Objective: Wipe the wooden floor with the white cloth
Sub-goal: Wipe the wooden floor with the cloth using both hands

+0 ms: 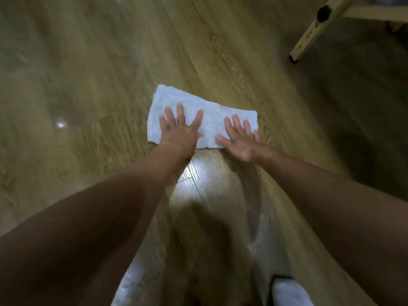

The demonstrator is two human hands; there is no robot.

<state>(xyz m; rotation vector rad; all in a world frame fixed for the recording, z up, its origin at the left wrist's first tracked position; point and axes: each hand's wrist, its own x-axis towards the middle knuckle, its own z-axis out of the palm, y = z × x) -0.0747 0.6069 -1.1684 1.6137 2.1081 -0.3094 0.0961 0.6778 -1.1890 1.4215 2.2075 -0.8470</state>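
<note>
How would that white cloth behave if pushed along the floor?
Probably floppy: the white rectangular cloth shows creases and an uneven edge. It likely slides easily: the glossy wooden floor looks smooth, and the left hand and right hand press it flat. Lifted, it should droop.

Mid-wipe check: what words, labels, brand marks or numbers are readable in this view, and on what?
None readable. The white cloth is plain, the wooden floor shows only grain and glare, and the pale wooden leg has holes and a black knob, with no lettering.
</note>
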